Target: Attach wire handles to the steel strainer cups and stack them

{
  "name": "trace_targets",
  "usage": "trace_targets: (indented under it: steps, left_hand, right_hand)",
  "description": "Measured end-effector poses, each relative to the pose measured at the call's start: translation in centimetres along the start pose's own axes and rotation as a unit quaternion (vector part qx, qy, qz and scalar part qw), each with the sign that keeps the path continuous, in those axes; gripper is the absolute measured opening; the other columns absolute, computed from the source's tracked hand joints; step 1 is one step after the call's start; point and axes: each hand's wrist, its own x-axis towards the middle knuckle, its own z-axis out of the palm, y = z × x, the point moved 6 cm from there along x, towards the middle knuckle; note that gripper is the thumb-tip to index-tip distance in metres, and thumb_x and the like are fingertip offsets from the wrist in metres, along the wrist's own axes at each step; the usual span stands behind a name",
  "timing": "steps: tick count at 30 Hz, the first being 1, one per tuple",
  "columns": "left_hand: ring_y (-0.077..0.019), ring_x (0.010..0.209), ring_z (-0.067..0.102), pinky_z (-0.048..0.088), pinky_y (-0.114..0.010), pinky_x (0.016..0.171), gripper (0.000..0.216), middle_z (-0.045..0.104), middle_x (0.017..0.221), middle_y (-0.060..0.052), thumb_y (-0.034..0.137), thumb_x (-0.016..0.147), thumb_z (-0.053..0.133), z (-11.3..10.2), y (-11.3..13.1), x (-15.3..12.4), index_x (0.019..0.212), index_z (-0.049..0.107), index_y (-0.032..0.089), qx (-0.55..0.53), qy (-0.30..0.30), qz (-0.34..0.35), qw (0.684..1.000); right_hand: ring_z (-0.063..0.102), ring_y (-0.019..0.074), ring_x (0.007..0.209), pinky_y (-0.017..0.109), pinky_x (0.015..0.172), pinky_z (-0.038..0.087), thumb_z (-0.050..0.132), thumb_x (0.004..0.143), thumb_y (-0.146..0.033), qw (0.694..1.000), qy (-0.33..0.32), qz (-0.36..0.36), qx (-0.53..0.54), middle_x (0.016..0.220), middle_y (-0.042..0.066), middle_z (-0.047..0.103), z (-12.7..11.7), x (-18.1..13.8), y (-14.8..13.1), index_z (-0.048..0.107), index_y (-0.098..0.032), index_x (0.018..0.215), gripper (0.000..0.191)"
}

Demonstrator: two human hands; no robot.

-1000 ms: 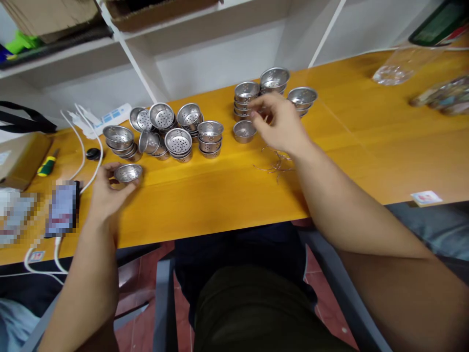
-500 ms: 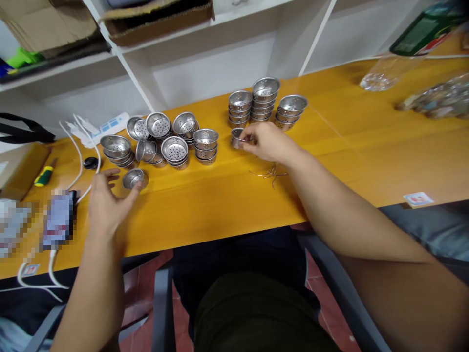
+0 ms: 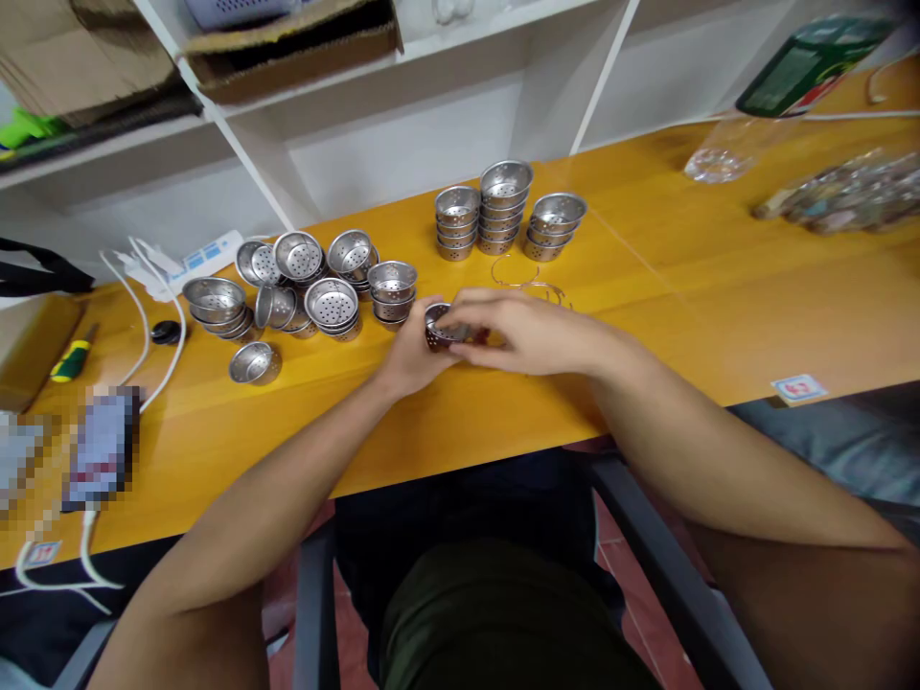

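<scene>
A small perforated metal cup [image 3: 438,337] is between my two hands near the middle of the table. My left hand [image 3: 411,356] is closed around its left side. From the right, my right hand [image 3: 507,331] grips it too, fingers at the rim and thumb low on the near side. Just behind my right hand lie several thin bent wires [image 3: 518,272], partly covered by it. A lone metal cup [image 3: 255,363] sits on the table to the left. Stacked and tilted cups [image 3: 332,303] of the same kind stand behind my left hand.
Taller cup stacks [image 3: 501,216] stand at the back. A plastic bottle [image 3: 783,96] and a clear bag [image 3: 848,192] are at the right. Leftward are a phone [image 3: 104,446], white cables, a screwdriver [image 3: 74,355] and a power strip [image 3: 208,251]. Shelves rise behind the table.
My left hand has left the lone cup and moved right to the other cup. My right hand has brought that cup from beside the back stacks toward me.
</scene>
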Motion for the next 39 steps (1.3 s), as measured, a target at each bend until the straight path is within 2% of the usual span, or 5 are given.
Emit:
trace_targets:
  steps: [3,9,24,34,39]
  left_hand:
    - [-0.0337,0.138,0.086,0.073,-0.052,0.120,0.091,0.081,0.154,-0.016,0.049,0.091,0.109,-0.3,-0.2,0.2,0.162,0.055,0.026,0.017,0.009,0.007,1.000]
    - [-0.0325,0.137,0.086,0.072,-0.049,0.121,0.078,0.083,0.151,-0.015,0.036,0.091,0.098,-2.4,0.9,-0.4,0.158,0.061,0.023,0.036,-0.032,0.028,0.998]
    - [-0.0339,0.138,0.086,0.070,-0.052,0.126,0.081,0.083,0.150,-0.016,0.038,0.083,0.106,-3.4,-1.6,0.7,0.150,0.063,0.022,-0.024,0.015,-0.041,0.999]
    - [-0.0333,0.128,0.087,0.074,-0.053,0.118,0.084,0.084,0.141,-0.012,0.045,0.080,0.112,-4.4,-3.0,0.9,0.146,0.065,0.024,-0.057,0.055,-0.064,0.995]
    - [-0.0322,0.138,0.085,0.075,-0.049,0.118,0.094,0.078,0.152,-0.013,0.045,0.082,0.112,-4.0,-3.1,0.8,0.155,0.055,0.029,-0.084,0.061,-0.016,0.994]
  right_hand:
    - [0.075,0.0248,0.092,0.039,0.087,0.056,0.078,0.114,-0.032,0.996,0.029,0.079,-0.029,0.119,0.010,0.085,-1.6,-2.4,1.9,0.086,-0.024,0.121,0.013]
    - [0.082,0.0360,0.117,0.045,0.097,0.057,0.075,0.115,-0.023,0.947,-0.183,0.204,-0.169,0.131,0.019,0.087,1.1,-5.0,4.9,0.087,-0.017,0.128,0.018]
    - [0.087,0.0375,0.114,0.041,0.078,0.044,0.079,0.113,-0.028,0.876,-0.281,0.236,-0.314,0.135,0.022,0.093,2.8,1.1,4.1,0.095,-0.014,0.127,0.026]
    - [0.072,0.0233,0.083,0.037,0.080,0.050,0.080,0.096,-0.009,0.984,0.006,0.167,-0.069,0.092,0.005,0.082,-3.0,4.0,6.2,0.078,-0.021,0.106,0.017]
    - [0.066,0.0216,0.078,0.038,0.073,0.052,0.088,0.104,-0.035,0.971,0.173,0.071,0.148,0.089,0.005,0.078,-2.0,4.7,7.4,0.080,-0.023,0.106,0.014]
